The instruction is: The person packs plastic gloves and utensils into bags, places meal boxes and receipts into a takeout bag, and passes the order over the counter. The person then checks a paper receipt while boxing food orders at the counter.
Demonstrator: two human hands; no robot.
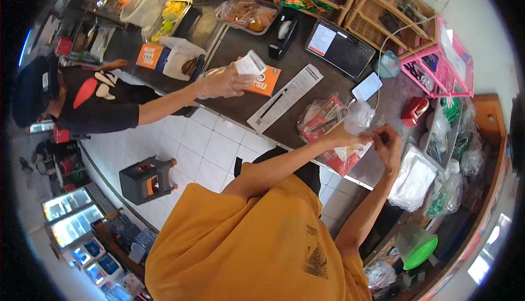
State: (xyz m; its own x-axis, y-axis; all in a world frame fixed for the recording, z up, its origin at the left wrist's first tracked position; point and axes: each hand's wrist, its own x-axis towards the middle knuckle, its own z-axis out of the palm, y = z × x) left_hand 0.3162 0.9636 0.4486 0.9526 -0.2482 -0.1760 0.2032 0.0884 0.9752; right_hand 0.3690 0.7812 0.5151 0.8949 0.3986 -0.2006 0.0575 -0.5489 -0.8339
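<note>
At the counter's right part, my left hand point(340, 137) is closed round a bunched clear plastic bag point(360, 116). Close to its right, my right hand point(387, 141) has its fingers pinched together beside the bag; what they hold is too small to make out. Red and white packets point(322, 117) in clear plastic lie under and behind my left hand. A phone point(367, 86) with a lit screen rests beyond the bag. Left of the packets lies a long printed paper point(284, 97) with a black pen point(273, 103) on it.
A co-worker's gloved hand point(224, 82) holds a white slip point(250, 64) over an orange box point(265, 79). Further back are a tablet point(340, 48), a tape dispenser point(283, 37) and wicker baskets point(377, 16). A pink rack point(437, 63), red stapler point(414, 111) and white plastic bags point(411, 178) stand right.
</note>
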